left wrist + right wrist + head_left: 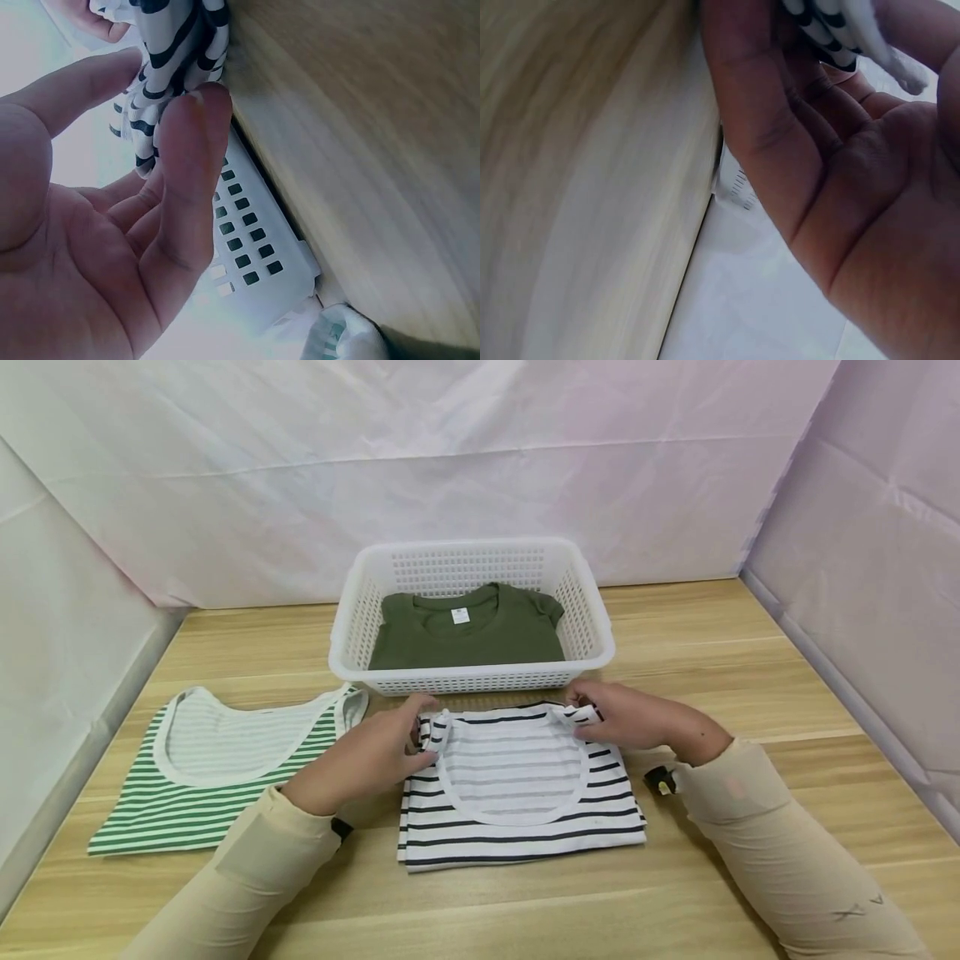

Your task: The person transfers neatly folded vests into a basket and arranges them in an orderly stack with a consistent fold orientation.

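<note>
A folded white shirt with black stripes (517,839) lies on the table, its wide neckline facing up. My left hand (375,752) pinches its upper left corner between thumb and fingers; in the left wrist view the bunched striped layers sit between the thumb and fingers of that hand (112,210). At the upper right corner my right hand (630,714) grips the cloth. In the right wrist view, folded striped layers show beside the curled fingers of the right hand (840,172). The shirt's front part rests flat on the wood.
Behind the shirt stands a white plastic basket (480,679) holding a folded dark green shirt (472,639) with a white label. To the left lies a folded green-striped shirt (172,814), near my left forearm. White sheeting (465,485) encloses the wooden table (525,918) at the back and sides.
</note>
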Demonstrator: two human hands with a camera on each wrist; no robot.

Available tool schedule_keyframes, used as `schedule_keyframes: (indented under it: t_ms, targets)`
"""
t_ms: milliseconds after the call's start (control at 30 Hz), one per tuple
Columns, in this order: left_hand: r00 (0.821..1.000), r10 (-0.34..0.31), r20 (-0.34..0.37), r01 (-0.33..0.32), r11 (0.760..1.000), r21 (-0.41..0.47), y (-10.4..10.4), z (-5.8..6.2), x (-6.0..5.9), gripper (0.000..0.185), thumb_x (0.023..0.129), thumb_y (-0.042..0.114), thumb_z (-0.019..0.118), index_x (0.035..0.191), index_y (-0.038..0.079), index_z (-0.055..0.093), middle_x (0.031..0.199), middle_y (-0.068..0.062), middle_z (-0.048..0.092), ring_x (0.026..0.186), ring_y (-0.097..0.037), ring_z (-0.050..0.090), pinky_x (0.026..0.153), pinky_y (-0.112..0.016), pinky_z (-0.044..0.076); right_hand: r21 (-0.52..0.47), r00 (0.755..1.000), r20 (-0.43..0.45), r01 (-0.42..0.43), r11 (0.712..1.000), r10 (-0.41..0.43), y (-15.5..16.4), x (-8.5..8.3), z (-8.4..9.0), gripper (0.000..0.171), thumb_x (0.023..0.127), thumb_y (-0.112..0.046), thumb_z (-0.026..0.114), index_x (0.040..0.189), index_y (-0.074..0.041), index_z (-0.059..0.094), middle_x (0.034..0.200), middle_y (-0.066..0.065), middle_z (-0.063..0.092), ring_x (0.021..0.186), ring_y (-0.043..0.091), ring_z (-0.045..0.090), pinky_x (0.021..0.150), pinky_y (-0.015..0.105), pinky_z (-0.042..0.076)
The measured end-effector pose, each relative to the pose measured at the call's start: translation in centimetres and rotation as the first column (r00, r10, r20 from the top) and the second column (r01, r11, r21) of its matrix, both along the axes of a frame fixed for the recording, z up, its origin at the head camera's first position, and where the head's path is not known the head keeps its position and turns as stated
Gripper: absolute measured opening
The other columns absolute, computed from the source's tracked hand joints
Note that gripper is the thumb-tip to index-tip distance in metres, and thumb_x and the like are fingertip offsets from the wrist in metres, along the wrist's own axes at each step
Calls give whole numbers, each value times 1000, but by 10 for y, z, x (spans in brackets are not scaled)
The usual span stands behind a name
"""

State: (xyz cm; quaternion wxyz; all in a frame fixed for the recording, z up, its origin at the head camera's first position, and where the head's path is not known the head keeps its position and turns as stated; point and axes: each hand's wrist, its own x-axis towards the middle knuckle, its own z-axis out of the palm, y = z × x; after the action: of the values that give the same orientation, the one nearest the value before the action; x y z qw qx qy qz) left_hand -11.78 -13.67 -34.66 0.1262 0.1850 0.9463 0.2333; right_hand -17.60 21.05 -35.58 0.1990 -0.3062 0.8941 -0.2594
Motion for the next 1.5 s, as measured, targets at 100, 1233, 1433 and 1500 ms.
schedule_keyframes:
  t_ms: [100, 1233, 1433, 1500]
  targets:
    - [1000, 23, 10, -23, 999, -26, 0, 0, -1, 58, 91, 27, 75, 140, 13, 48, 87, 1, 63, 69, -11, 56, 60, -28, 46, -9, 1000, -4, -6, 1000, 6, -1, 0, 0, 23, 92, -9, 67, 111, -7, 53, 101, 4, 59, 90, 17, 53, 79, 33, 48]
    - [998, -56, 21, 58, 994, -90, -7, -3, -1, 27, 83, 28, 79, 79, 17, 55, 67, 5, 54, 61, -10, 49, 55, -27, 40, -58, 996, 88, 1, 998, 4, -8, 4, 0, 35, 85, -12, 78, 109, -9, 52, 92, 4, 55, 79, 18, 49, 68, 29, 45]
    - [996, -56, 65, 66, 983, -173, -8, -2, 0, 34, 82, 36, 78, 70, 17, 53, 64, 4, 48, 57, -11, 45, 52, -28, 37, -111, 992, 123, 48, 993, -34, -9, 5, -2, 51, 86, -15, 77, 122, -3, 43, 110, 19, 64, 98, 29, 61, 79, 34, 51]
    - [994, -65, 91, 83, 975, -206, -9, 0, 1, 36, 80, 38, 80, 69, 17, 53, 64, 4, 48, 57, -12, 45, 52, -29, 37, -92, 994, 95, 57, 994, -48, -8, 4, -3, 56, 86, -19, 78, 128, 1, 46, 116, 20, 64, 103, 29, 61, 83, 39, 52]
